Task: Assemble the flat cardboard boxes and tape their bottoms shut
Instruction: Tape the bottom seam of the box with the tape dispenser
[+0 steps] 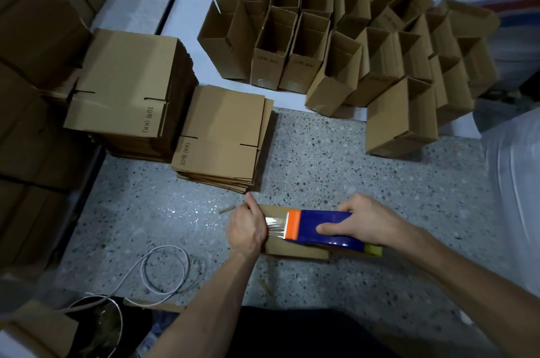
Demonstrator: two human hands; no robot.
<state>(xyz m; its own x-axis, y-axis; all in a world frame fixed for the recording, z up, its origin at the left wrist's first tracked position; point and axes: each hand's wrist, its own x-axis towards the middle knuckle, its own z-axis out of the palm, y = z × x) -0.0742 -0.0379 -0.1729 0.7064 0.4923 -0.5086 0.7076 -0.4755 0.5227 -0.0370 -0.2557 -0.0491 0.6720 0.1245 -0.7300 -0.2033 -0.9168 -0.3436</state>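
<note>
On floor (380, 170) | left hand (248, 230) grips box (295, 251) | right hand (366, 220) grips dispenser (324, 226) atop it

A tape dispenser (330, 226) rests on a box (295, 251) on the floor (350, 159). The left hand (248, 229) holds the box's left end and the right hand (365, 220) grips the dispenser. Behind lies a short stack (225, 135) of flat boxes, with a tall stack (128, 86) to its left. Upright boxes (344, 48) stand behind to the right.

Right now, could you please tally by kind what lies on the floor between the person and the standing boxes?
Flat-box stacks: 2
Box, being taped: 1
Tape dispenser: 1
Cable coil: 1
Cardboard scraps: 2
Total: 7
</note>
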